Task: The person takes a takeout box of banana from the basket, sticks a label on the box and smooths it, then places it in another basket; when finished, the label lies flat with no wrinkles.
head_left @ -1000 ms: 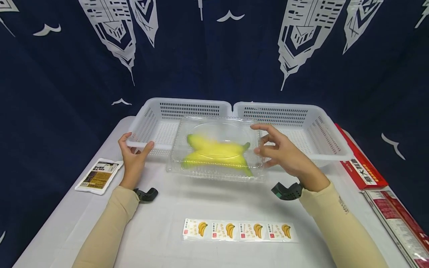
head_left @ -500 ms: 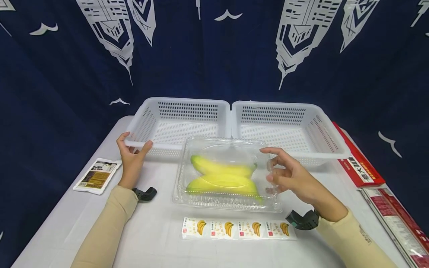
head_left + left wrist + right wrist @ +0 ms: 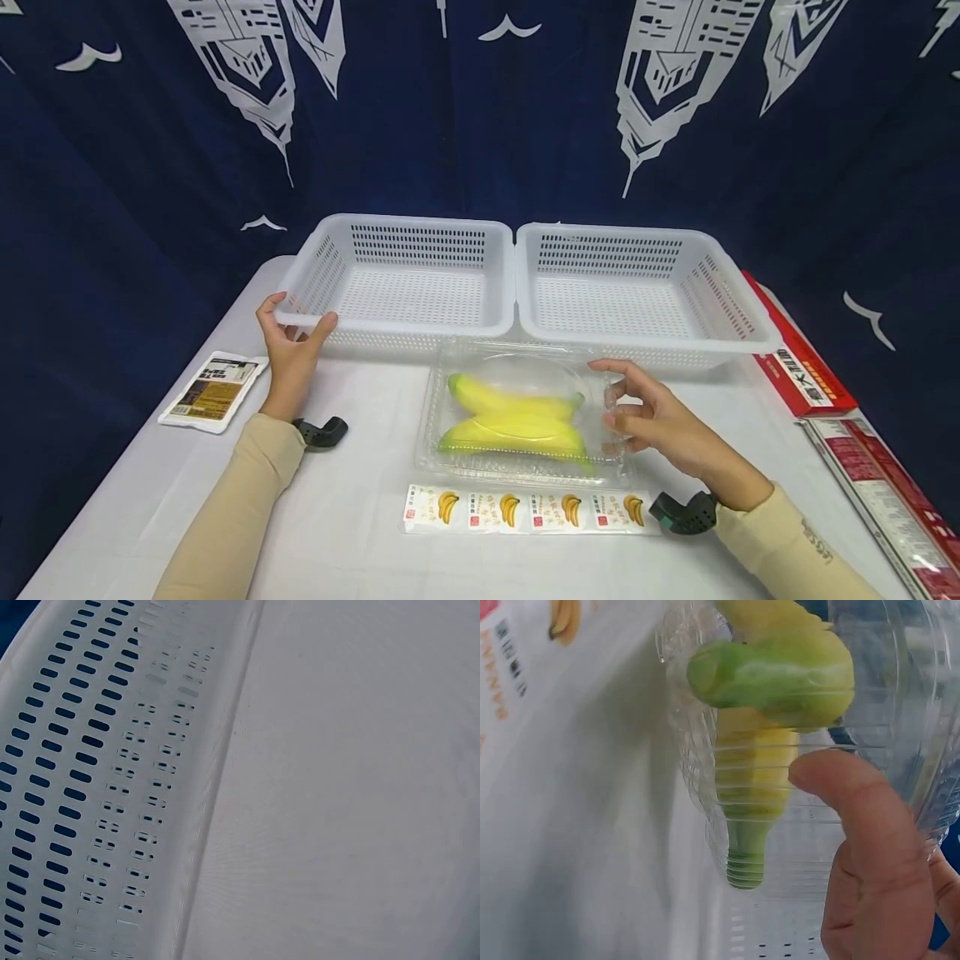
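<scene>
**Across the middle of the table [image 3: 360, 517], a clear box [image 3: 517, 475] lies lengthwise, its end in the right hand [image 3: 652, 417]**

Just beyond the strip of banana stickers [image 3: 528, 510], as the person faces it, the clear box runs left to right along its long axis, roughly parallel to the near rims of the left basket [image 3: 420, 328] and the right basket [image 3: 645, 341]. Inside it are two bananas [image 3: 517, 433], stretched much the same way. From where I stand, I can't tell whether the box's base rests on the table or hangs slightly above it.

Of the two hands, the right is plainly nearer. It pinches the box's right short end, thumb toward the person, index finger reaching for the far corner; the box extends away to that hand's left. The right wrist view shows the ribbed wall of that end, with green banana tips close behind the plastic.

Well apart, off the box's left end, the left hand [image 3: 292, 358] grips the near left corner of the left basket, thumb on the front rim, index finger along the side. Its lower fingers are mostly hidden from me. A white pouch [image 3: 212, 392] lies beside that wrist. As I judge it, everything hinges on this one-ended hold: the far end has no hand on it.
</scene>
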The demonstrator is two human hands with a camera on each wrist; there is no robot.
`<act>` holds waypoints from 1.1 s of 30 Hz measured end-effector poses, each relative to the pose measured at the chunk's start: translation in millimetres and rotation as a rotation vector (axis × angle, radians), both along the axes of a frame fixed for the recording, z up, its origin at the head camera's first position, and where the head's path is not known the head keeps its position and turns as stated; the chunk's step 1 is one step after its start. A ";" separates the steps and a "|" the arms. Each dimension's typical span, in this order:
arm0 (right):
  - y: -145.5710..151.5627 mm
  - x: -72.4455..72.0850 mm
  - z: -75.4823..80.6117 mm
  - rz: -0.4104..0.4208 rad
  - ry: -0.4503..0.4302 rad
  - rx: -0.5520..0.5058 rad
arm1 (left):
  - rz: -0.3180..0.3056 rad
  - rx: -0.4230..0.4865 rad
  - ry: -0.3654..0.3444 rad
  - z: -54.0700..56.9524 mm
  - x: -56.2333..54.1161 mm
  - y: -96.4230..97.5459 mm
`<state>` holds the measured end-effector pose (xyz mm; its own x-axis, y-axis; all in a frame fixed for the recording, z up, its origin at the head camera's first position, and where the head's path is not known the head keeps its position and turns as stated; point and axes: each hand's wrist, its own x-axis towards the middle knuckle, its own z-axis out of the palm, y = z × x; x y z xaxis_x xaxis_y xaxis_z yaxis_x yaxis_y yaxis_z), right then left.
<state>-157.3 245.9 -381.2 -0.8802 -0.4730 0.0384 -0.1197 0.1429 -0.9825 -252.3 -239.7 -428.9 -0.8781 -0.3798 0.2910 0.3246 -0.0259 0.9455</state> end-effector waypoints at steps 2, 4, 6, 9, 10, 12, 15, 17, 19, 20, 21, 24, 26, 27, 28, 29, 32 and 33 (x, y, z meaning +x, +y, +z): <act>1.0 -1.4 -1.9 -0.005 -0.018 0.013 | -0.005 -0.003 -0.004 0.2 0.3 0.3; 2.0 -3.7 -3.8 -0.009 -0.039 0.029 | -0.008 -0.006 -0.004 0.0 0.7 0.3; 2.7 -6.7 -6.1 -0.009 -0.058 0.040 | -0.010 -0.008 -0.003 -0.5 1.0 0.3; 4.3 -11.6 -10.0 -0.002 -0.072 0.042 | -0.013 -0.005 -0.006 -0.8 1.3 0.8; 4.8 -13.2 -11.2 0.000 -0.073 0.041 | -0.013 -0.004 -0.009 -0.8 1.3 1.0; 5.8 -16.4 -13.3 0.008 -0.071 0.035 | -0.013 -0.001 -0.014 -0.4 1.5 1.4; 6.7 -20.7 -15.8 0.012 -0.068 0.025 | -0.011 0.012 -0.019 1.5 1.5 2.0; 7.0 -22.6 -16.5 0.017 -0.069 0.024 | -0.009 0.025 -0.021 3.5 1.3 2.1; 7.3 -23.3 -17.2 0.020 -0.069 0.026 | 0.001 0.035 -0.023 5.6 0.9 2.0; 7.4 -23.2 -17.1 0.022 -0.069 0.037 | 0.011 0.034 -0.022 6.8 1.2 2.0; 8.0 -22.7 -16.5 0.024 -0.068 0.054 | 0.025 0.028 -0.020 7.5 1.4 1.7; 12.0 -22.0 -14.8 0.036 -0.047 0.110 | 0.112 -0.049 0.010 11.8 3.6 1.7; 15.8 -21.9 -12.6 0.045 -0.022 0.151 | 0.195 -0.150 0.036 16.1 5.7 2.2; 18.0 -21.7 -11.1 0.046 -0.003 0.172 | 0.237 -0.215 0.058 18.5 7.0 2.7; 20.0 -21.9 -10.0 0.046 0.019 0.194 | 0.275 -0.286 0.082 21.8 8.7 3.8; 21.9 -22.0 -8.4 0.045 0.040 0.217 | 0.308 -0.362 0.111 25.0 10.6 5.1; 25.0 -23.1 -3.2 0.014 0.106 0.287 | 0.330 -0.572 0.248 34.0 18.4 10.6; 25.5 -23.7 -1.2 -0.008 0.133 0.318 | 0.310 -0.631 0.298 36.7 22.1 13.1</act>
